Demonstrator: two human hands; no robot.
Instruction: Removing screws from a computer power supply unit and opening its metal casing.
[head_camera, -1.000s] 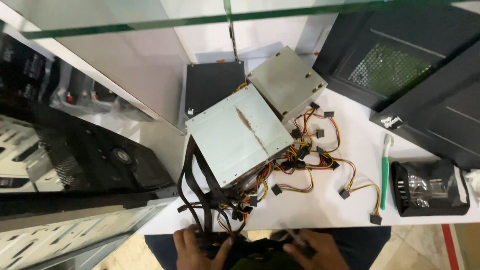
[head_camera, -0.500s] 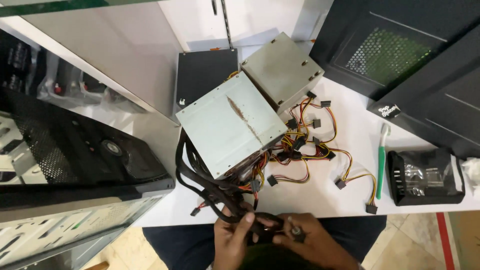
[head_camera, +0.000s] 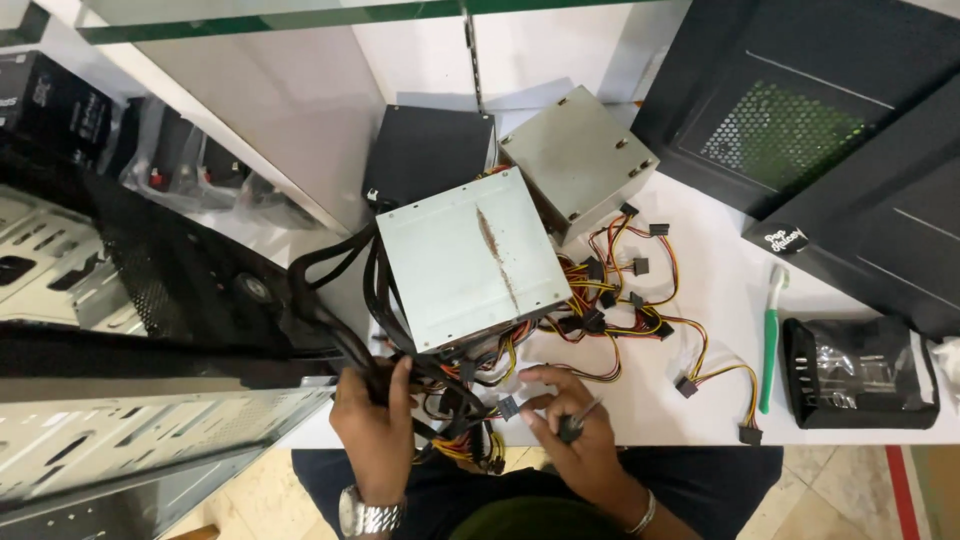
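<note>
My left hand (head_camera: 375, 420) grips the black cable bundle (head_camera: 330, 320) with closed fingers. My right hand (head_camera: 575, 425) pinches a small screwdriver (head_camera: 578, 420) beside a black connector (head_camera: 507, 406).

The near power supply (head_camera: 467, 262) is cased in matt grey sheet metal, marked by a rough brown rust streak. Its cables (head_camera: 345, 320) are sheathed in black braided mesh; others (head_camera: 640, 320) are coated in glossy coloured plastic. A smooth white table (head_camera: 720, 270) is seen. A green plastic toothbrush (head_camera: 770, 340) is noted.
</note>
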